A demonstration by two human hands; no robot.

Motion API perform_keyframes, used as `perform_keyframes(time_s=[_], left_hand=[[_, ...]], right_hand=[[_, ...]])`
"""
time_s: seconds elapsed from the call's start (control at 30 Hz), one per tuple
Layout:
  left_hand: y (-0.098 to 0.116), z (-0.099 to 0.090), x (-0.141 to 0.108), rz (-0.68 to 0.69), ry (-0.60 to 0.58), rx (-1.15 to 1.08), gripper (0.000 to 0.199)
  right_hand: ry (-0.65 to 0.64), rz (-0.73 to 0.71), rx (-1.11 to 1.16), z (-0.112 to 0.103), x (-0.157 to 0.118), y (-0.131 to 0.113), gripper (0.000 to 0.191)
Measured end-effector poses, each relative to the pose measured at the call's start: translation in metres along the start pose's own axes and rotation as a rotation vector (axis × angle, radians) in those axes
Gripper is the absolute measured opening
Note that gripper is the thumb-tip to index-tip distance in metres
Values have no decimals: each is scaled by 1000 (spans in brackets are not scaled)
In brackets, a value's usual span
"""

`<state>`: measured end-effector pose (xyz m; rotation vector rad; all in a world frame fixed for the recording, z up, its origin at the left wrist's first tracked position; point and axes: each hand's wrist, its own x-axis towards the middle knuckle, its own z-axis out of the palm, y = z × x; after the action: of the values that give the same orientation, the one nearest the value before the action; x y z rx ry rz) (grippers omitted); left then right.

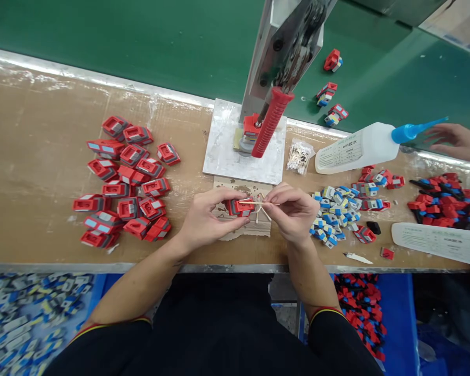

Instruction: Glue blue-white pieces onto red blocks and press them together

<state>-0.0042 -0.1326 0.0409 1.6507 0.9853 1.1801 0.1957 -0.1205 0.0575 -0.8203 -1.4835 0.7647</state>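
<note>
Pinched between the thumb and fingers of my left hand is a small red and grey toy vehicle part. My right hand grips a thin cotton swab whose far end reaches over the top of that part. Beneath both hands lies a stained piece of cardboard, with a few loose swabs on it. Just beyond stands a hand press with a red lever grip on a metal plate; another red part sits under it.
Red toy parts are heaped at left. To the right are a bag of swabs, a glue bottle, blue-white-yellow pieces, a second bottle and a blade. Another person's hand is at the right edge.
</note>
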Motion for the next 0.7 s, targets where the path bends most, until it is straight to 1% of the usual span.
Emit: perform_keyframes(time_s=[0.23,0.43,0.53,0.63,0.7], left_hand=[[-2,-1,0,40,24,26,31],[-1,-3,1,91,44,78,30],[-2,-3,2,112,57,84,31],[-3,-2,2,118,78,75,31],[-5,-3,2,107,98,72,31]], right_hand=[[8,-48,-21,-5,1,0,13],[23,-67,-118,-9,0,0,16],[25,-65,-131,-10,0,-1,15],[41,-71,-93,-19,4,-3,13],[-14,-67,-97,-29,7,-4,14]])
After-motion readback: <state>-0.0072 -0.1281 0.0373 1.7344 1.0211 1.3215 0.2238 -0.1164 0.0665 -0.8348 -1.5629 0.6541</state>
